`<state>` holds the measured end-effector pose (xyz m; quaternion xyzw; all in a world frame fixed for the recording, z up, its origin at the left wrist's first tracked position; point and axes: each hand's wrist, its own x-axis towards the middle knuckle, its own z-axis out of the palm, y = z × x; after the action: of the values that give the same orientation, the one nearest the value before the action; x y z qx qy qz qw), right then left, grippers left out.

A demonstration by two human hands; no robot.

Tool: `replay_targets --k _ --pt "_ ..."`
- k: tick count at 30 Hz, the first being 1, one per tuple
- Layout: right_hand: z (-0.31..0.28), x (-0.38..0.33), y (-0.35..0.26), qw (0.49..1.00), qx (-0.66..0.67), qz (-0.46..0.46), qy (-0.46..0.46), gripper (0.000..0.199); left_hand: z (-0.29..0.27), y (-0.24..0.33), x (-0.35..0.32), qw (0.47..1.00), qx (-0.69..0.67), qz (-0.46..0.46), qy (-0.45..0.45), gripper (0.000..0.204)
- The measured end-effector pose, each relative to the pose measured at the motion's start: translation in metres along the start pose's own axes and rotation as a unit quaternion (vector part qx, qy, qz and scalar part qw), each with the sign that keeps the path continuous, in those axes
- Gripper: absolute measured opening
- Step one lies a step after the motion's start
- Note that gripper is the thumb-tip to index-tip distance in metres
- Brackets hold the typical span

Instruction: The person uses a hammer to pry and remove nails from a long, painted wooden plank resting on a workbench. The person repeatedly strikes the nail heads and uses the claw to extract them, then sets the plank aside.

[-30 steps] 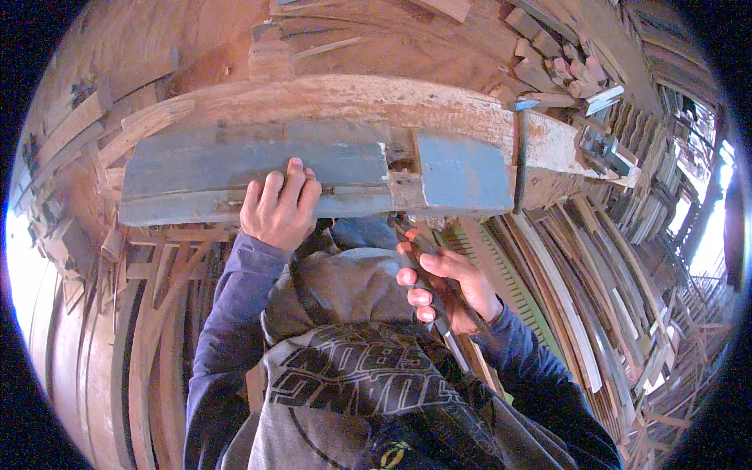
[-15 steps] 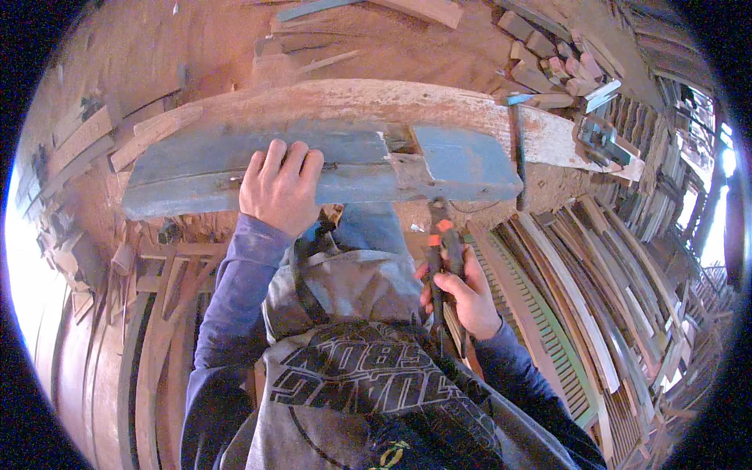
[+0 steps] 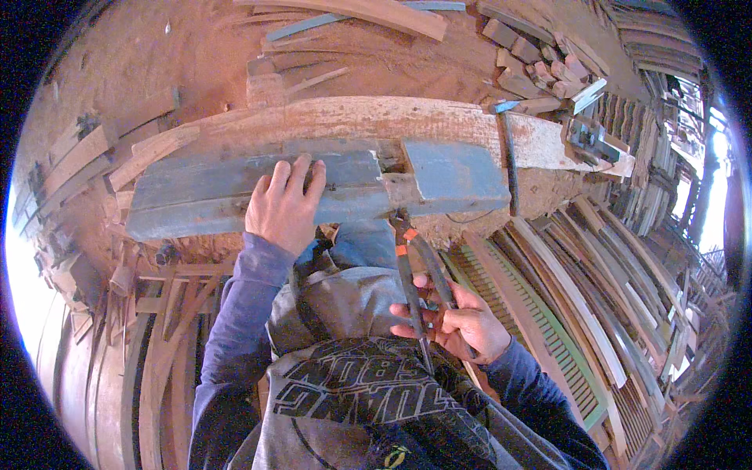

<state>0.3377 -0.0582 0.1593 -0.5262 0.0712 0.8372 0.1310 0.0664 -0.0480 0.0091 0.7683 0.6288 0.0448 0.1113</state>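
Observation:
A worn blue-painted wooden board point(image 3: 227, 176) lies across in front of me, with a gap and a bare wood patch right of its middle. My left hand point(image 3: 283, 200) is closed over it, fingers curled onto its upper face. In my right hand point(image 3: 462, 323) are long-handled pincers point(image 3: 409, 254) with dark handles and orange bands. Their handles are spread, with some of my fingers reaching between them. The pincers' head meets the board's near edge below the bare patch; whether the jaws grip anything is too small to tell.
Behind the board runs a long whitish plank point(image 3: 376, 111), with a dark-handled hammer point(image 3: 511, 160) across it and a metal tool point(image 3: 589, 142) at its right end. Timber strips and a green slatted shutter point(image 3: 540, 329) lie at right. Wood offcuts point(image 3: 533, 59) are piled far right.
My right hand has spread the pincers' handles and shifted slightly, bringing their head left along the board's near edge. My left hand remains on the board. The whole view has shifted a little.

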Motion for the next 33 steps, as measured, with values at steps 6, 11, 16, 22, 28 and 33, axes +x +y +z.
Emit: replay_targets --k 6,11,16,22,28,33 --pt "0.012 0.002 -0.004 0.999 0.021 0.030 0.024 0.076 0.006 -0.001 -0.004 1.000 -0.002 0.002 0.003 0.043" --pt "0.017 0.001 -0.005 0.999 0.023 0.029 0.035 0.076 0.008 -0.002 -0.005 1.000 0.002 0.006 -0.002 0.041" --pt "0.017 0.002 -0.011 0.998 0.038 0.053 0.019 0.072 0.009 -0.002 -0.005 1.000 0.011 0.007 0.003 0.040" --pt "0.017 0.000 -0.015 0.996 0.064 0.059 0.010 0.070 0.010 -0.003 -0.005 1.000 0.012 0.005 0.003 0.038" --pt "0.020 0.001 -0.022 0.997 0.047 0.068 0.008 0.068 0.011 -0.004 -0.005 1.000 0.016 0.011 0.013 0.038" --pt "0.026 0.000 -0.039 0.996 0.004 0.085 0.020 0.064 0.011 -0.004 -0.005 1.000 0.013 0.011 0.008 0.037"
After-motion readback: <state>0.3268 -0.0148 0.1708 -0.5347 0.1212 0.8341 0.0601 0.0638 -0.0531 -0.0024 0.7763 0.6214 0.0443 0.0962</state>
